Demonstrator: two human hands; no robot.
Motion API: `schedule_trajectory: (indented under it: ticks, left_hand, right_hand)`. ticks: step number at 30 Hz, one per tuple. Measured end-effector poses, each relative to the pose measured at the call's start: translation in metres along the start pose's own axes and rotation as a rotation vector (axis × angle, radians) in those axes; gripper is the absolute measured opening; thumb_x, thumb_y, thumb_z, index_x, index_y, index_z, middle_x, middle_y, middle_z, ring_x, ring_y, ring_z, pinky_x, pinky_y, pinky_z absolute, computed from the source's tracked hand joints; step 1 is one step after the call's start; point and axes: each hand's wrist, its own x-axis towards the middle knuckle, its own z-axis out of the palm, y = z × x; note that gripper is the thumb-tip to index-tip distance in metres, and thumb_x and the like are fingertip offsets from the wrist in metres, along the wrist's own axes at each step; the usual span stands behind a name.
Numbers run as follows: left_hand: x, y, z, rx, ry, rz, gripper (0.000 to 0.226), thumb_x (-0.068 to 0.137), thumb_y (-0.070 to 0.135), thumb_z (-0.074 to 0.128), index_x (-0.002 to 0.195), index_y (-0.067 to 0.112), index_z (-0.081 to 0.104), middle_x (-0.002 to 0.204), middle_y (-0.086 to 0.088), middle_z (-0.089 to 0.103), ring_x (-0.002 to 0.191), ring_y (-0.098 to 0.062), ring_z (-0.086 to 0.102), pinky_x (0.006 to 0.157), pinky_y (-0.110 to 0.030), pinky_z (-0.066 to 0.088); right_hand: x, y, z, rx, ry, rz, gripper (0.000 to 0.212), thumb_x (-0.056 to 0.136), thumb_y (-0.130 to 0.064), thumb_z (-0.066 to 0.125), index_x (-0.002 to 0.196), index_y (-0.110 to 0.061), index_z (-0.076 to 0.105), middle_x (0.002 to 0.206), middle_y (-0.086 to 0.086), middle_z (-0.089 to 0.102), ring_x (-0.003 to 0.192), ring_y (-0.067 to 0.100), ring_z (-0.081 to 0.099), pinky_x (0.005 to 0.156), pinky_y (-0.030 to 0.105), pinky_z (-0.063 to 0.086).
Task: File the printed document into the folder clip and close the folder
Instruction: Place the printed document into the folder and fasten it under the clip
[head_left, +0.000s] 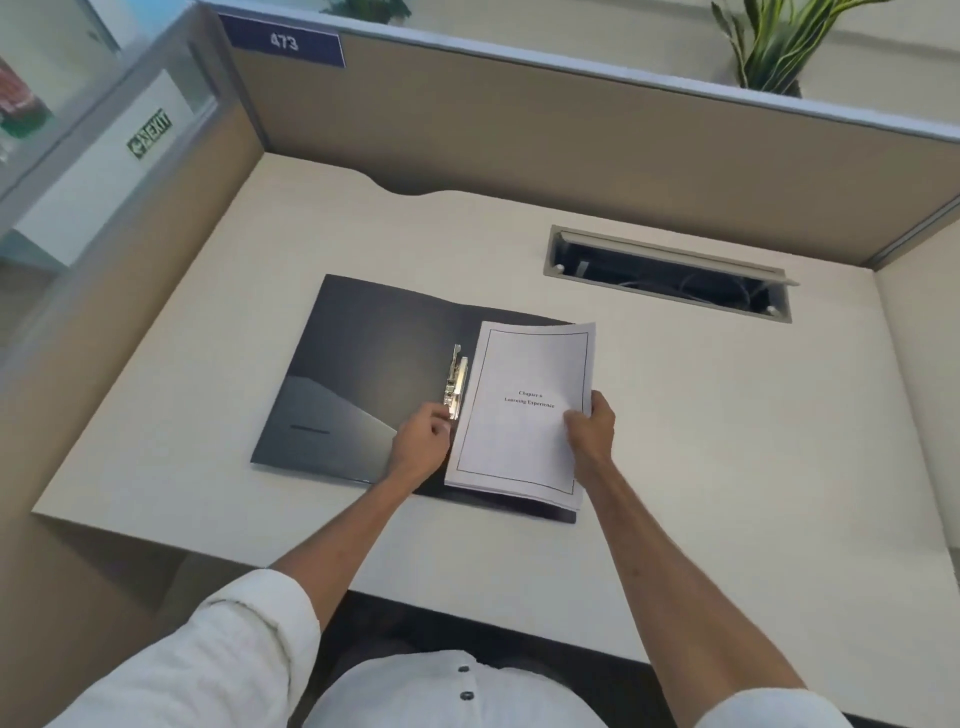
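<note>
Pale cubicle surface (675, 415) carries a dark folder (363, 364), lying open and flat. Printed document (524, 410) rests on folder's right half, beside the metal clip (455, 382) at the spine. Right hand (589, 423) pinches document's right edge, fingers closed on it. Left hand (423, 441) curled at the clip's near end; grip unclear.
</note>
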Motion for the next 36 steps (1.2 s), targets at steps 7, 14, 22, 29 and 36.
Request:
schedule_trajectory:
  ticks: [7, 14, 22, 29, 36]
  left_hand:
    - [-0.001, -0.005, -0.005, 0.062, -0.036, 0.081, 0.035, 0.111, 0.012, 0.052, 0.143, 0.012, 0.067, 0.132, -0.007, 0.076, 0.121, -0.028, 0.072, 0.111, -0.045, 0.058]
    - [0.000, -0.009, -0.007, 0.162, -0.035, 0.136, 0.031, 0.107, 0.010, 0.054, 0.136, 0.012, 0.066, 0.130, -0.005, 0.068, 0.114, -0.027, 0.069, 0.106, -0.046, 0.057]
    - [0.000, -0.006, -0.004, 0.198, 0.001, 0.143, 0.028, 0.107, 0.010, 0.055, 0.132, 0.010, 0.067, 0.129, -0.007, 0.067, 0.115, -0.031, 0.069, 0.103, -0.048, 0.058]
    - [-0.008, -0.004, 0.009, 0.231, 0.068, 0.120, 0.034, 0.104, 0.001, 0.047, 0.131, 0.007, 0.067, 0.129, -0.012, 0.065, 0.119, -0.036, 0.066, 0.104, -0.051, 0.055]
    - [-0.016, -0.005, 0.017, 0.276, 0.097, 0.104, 0.030, 0.102, 0.000, 0.047, 0.121, 0.003, 0.069, 0.120, -0.015, 0.064, 0.111, -0.040, 0.065, 0.098, -0.054, 0.056]
  right_hand:
    - [0.007, 0.001, 0.015, 0.011, -0.012, 0.002, 0.037, 0.095, 0.011, 0.046, 0.127, 0.007, 0.063, 0.109, 0.014, 0.065, 0.097, 0.026, 0.056, 0.089, 0.041, 0.050]
    - [0.015, -0.003, 0.022, -0.108, -0.041, 0.016, 0.044, 0.100, 0.004, 0.047, 0.142, 0.001, 0.058, 0.135, 0.017, 0.067, 0.108, 0.025, 0.058, 0.097, 0.042, 0.053]
    - [0.018, -0.007, 0.021, -0.458, -0.018, -0.032, 0.052, 0.103, -0.009, 0.057, 0.151, 0.007, 0.043, 0.155, 0.020, 0.044, 0.141, 0.039, 0.049, 0.112, 0.045, 0.047]
    - [0.009, 0.007, 0.014, -0.560, 0.074, -0.052, 0.040, 0.099, -0.007, 0.059, 0.137, 0.007, 0.052, 0.147, 0.021, 0.046, 0.139, 0.042, 0.048, 0.105, 0.045, 0.048]
    - [0.007, 0.009, 0.013, -0.583, 0.046, -0.075, 0.040, 0.100, -0.008, 0.058, 0.137, 0.006, 0.053, 0.144, 0.021, 0.048, 0.137, 0.041, 0.050, 0.102, 0.047, 0.050]
